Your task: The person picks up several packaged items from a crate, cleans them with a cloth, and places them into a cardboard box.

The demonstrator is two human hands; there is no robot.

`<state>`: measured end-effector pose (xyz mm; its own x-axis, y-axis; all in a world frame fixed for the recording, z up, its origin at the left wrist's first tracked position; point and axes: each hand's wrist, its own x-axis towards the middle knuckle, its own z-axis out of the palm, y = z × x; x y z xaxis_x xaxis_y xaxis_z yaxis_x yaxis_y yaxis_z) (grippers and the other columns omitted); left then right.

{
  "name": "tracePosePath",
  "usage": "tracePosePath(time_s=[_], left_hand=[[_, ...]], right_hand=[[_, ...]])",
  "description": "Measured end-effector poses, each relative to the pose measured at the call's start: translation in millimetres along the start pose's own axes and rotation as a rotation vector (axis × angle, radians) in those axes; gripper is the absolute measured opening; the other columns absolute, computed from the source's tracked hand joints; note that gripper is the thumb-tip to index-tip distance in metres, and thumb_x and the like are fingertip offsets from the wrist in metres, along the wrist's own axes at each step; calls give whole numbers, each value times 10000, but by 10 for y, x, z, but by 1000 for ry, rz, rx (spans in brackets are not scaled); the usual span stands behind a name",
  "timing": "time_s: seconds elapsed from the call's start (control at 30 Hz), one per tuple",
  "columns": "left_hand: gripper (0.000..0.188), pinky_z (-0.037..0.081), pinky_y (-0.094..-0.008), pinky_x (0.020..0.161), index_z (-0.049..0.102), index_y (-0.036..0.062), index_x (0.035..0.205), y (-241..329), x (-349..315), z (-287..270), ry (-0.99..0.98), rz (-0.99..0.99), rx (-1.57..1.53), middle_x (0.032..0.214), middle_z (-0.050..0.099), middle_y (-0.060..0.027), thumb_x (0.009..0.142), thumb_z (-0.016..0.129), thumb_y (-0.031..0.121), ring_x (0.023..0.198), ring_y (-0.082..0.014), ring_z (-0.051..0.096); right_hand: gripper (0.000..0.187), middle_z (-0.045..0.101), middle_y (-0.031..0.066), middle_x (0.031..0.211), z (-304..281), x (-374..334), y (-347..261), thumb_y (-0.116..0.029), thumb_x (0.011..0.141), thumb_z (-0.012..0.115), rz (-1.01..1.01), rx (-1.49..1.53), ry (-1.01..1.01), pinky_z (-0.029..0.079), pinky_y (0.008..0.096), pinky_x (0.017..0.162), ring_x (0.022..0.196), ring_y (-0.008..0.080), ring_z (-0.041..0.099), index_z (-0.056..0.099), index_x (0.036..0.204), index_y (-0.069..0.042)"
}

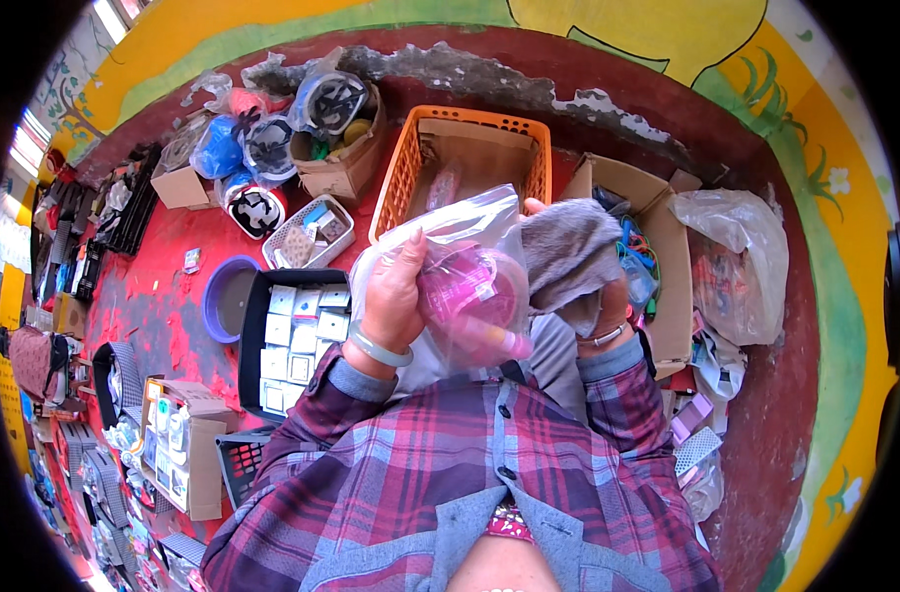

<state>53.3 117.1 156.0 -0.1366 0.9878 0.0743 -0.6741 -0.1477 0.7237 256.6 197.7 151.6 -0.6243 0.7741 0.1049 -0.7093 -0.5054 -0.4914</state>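
Observation:
My left hand [393, 293] is closed on the side of a clear plastic bag [491, 209], thumb up along its edge. Inside the bag are a bright pink bundle [465, 281] and a pink stick-like piece [504, 340]; the film's glare hides their exact kind. A soft grey cloth [573, 247] hangs over my right hand [613, 304], which grips it beside the bag. Much of that hand is covered by the cloth, with a fingertip showing at the bag's far edge. Both hands are in front of my chest, above my lap.
Ahead stands an orange plastic basket [402, 173] lined with cardboard. To the right are an open cardboard box [675, 266] of colourful cords and a filled plastic bag [736, 266]. Left lie a black tray [255, 326] of small white boxes, a purple basin [213, 296] and a white basket [312, 259].

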Motion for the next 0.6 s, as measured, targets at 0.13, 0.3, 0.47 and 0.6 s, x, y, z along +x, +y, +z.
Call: tracePosePath(time_s=[0.13, 0.3, 0.47, 0.6], left_hand=[[323, 487, -276, 810, 570, -35, 1135, -93, -7, -14, -9, 119, 226, 1004, 654, -111, 976, 460, 224, 909, -163, 619], [292, 477, -224, 758, 610, -43, 1097, -72, -32, 21, -52, 188, 435, 931, 673, -66, 972, 480, 185, 846, -97, 600], [291, 478, -232, 778, 609, -43, 1112, -143, -52, 42, -122, 162, 462, 971, 669, -72, 973, 478, 176, 881, -95, 589], [311, 465, -251, 840, 595, -45, 1131, -237, -63, 85, -120, 159, 423, 1019, 658, -95, 981, 452, 187, 940, -127, 592]], right_hand=[[550, 461, 92, 1342, 47, -21, 159, -345, 957, 460, -32, -139, -7, 372, 367, 1029, 1193, 223, 484, 311, 1411, -71], [551, 505, 34, 1298, 31, -42, 226, -123, 918, 562, -61, -420, 6, 408, 270, 973, 1149, 131, 504, 325, 1413, -75], [499, 618, 46, 1124, 114, 8, 372, 80, 821, 596, -324, -553, 216, 458, 251, 905, 1010, 136, 588, 490, 1294, -34], [394, 648, 60, 1042, 145, 29, 369, 104, 805, 589, -423, -494, 342, 503, 246, 825, 913, 133, 621, 567, 1183, -5]])
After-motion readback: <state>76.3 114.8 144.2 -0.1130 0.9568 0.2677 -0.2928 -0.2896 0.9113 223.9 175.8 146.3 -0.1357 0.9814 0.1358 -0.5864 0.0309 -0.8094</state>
